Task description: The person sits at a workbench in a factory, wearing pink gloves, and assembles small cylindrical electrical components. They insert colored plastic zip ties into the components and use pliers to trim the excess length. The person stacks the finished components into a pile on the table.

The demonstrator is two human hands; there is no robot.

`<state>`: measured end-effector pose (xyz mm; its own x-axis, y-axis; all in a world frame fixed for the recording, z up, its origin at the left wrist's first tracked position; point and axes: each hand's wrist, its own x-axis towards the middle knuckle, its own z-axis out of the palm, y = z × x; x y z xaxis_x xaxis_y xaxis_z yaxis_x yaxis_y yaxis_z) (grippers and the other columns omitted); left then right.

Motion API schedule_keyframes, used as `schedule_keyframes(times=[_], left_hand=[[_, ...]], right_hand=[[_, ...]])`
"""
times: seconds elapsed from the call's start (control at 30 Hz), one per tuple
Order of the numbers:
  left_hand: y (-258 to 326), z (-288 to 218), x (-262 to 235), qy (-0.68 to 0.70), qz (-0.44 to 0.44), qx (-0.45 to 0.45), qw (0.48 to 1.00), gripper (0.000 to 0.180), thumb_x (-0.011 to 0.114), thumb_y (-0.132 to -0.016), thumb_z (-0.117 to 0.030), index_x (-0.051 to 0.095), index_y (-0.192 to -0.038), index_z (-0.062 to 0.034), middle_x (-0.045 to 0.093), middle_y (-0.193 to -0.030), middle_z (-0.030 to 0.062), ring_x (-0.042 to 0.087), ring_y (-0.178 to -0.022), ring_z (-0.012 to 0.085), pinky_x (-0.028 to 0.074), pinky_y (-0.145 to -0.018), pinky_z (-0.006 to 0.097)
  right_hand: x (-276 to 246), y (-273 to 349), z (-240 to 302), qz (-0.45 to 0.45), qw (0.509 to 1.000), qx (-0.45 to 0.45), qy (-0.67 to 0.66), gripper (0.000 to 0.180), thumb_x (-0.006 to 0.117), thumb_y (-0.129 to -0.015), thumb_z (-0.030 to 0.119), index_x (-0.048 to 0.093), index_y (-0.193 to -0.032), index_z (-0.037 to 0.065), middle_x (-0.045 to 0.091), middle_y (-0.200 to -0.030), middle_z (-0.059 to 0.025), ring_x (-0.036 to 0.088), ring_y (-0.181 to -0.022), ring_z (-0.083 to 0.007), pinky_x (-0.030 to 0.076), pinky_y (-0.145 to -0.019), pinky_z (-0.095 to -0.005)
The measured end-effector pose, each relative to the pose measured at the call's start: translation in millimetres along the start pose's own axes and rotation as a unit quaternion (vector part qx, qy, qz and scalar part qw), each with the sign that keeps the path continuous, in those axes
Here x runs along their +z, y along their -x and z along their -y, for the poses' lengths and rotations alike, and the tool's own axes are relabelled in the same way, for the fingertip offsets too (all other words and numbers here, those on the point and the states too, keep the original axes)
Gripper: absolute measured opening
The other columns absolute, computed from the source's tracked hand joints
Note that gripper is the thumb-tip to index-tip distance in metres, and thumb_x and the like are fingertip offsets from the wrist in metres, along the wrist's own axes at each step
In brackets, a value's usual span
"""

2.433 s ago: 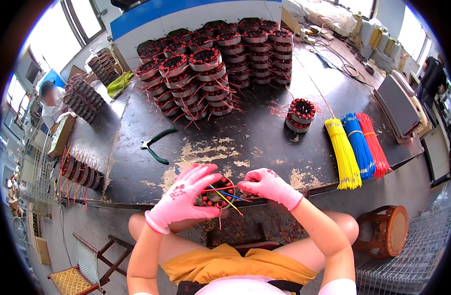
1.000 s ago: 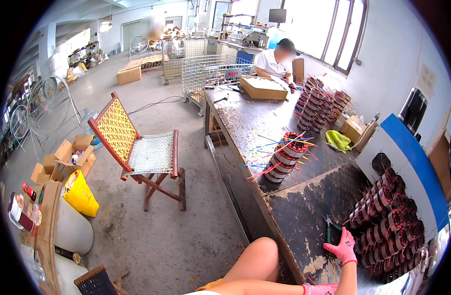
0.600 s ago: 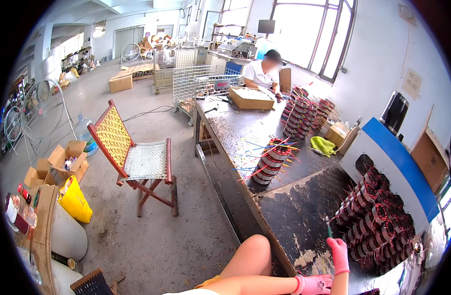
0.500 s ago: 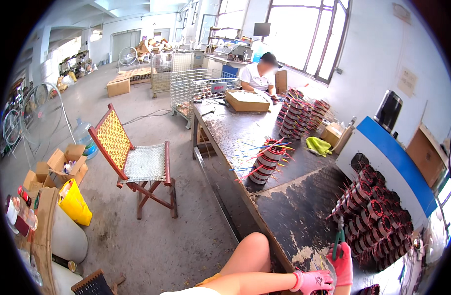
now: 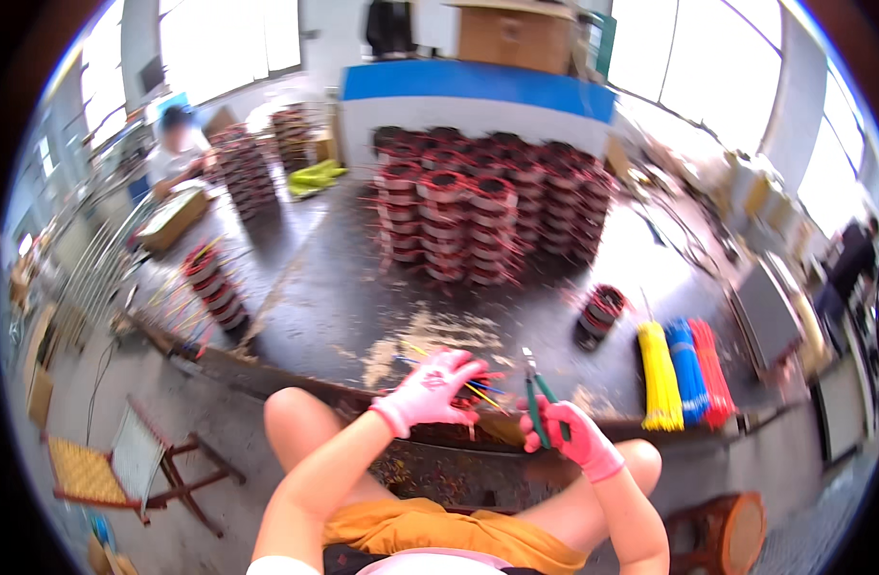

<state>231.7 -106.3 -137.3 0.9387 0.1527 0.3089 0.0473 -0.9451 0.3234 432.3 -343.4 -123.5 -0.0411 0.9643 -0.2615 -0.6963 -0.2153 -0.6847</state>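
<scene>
my right hand (image 5: 573,436) gripping green-handled pliers (image 5: 534,407), left hand (image 5: 439,391) spread over wired ring (image 5: 466,396), lower centre, dark glove print (image 5: 433,379) blurred

Fisheye view, bright daylight, soft detail.
Windows (image 5: 233,43), upper left and upper right, burnt out to white; pale glare on dark tabletop (image 5: 339,297), strongest toward right rear; floor (image 5: 209,398) dimmer; left hand (image 5: 434,388) and right hand (image 5: 569,433) well lit, slightly soft; stacked coils (image 5: 449,216) smeared; edges bowed, corners black, rim blue-fringed.
</scene>
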Motion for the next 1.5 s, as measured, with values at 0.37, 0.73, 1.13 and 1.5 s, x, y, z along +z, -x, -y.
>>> schedule_keyframes(times=[0.37,0.73,1.13,1.5], left_hand=[[-17,1,-11,0.024,0.064,0.014,0.998,0.093,0.086,-0.066,-0.051,0.053,-0.144,-0.0132,0.05,-0.141,0.0179,0.045,-0.133,0.0432,0.033,-0.117,0.052],[-32,16,-19,0.051,0.097,0.028,0.994,0.093,0.088,-0.063,-0.042,0.052,-0.144,-0.0166,0.05,-0.142,0.015,0.044,-0.134,0.0421,0.034,-0.118,0.052],[-33,13,-19,0.057,0.081,0.025,0.995,0.09,0.087,-0.064,-0.042,0.053,-0.143,-0.0158,0.05,-0.139,0.0149,0.045,-0.133,0.0419,0.033,-0.119,0.053],[-32,13,-18,0.059,0.079,0.021,0.995,0.088,0.086,-0.067,-0.043,0.053,-0.143,-0.016,0.049,-0.14,0.0152,0.044,-0.134,0.043,0.032,-0.119,0.053]], right_hand=[[-13,32,-17,-0.094,0.986,0.09,0.102,0.058,0.059,-0.104,0.044,0.046,-0.143,0.003,0.066,-0.111,-0.009,0.07,-0.095,-0.0199,0.059,-0.087,-0.0365],[-4,9,-9,-0.115,0.964,0.137,0.195,0.061,0.057,-0.102,0.05,0.048,-0.144,0.006,0.066,-0.111,-0.003,0.067,-0.093,-0.0122,0.049,-0.08,-0.0274],[6,5,-3,-0.13,0.962,0.133,0.202,0.052,0.058,-0.103,0.045,0.052,-0.136,0.005,0.065,-0.109,-0.0041,0.065,-0.091,-0.0117,0.049,-0.076,-0.0264],[8,-1,1,-0.155,0.955,0.134,0.214,0.058,0.053,-0.106,0.042,0.044,-0.145,0.0,0.063,-0.112,-0.0098,0.066,-0.094,-0.018,0.055,-0.082,-0.0323]])
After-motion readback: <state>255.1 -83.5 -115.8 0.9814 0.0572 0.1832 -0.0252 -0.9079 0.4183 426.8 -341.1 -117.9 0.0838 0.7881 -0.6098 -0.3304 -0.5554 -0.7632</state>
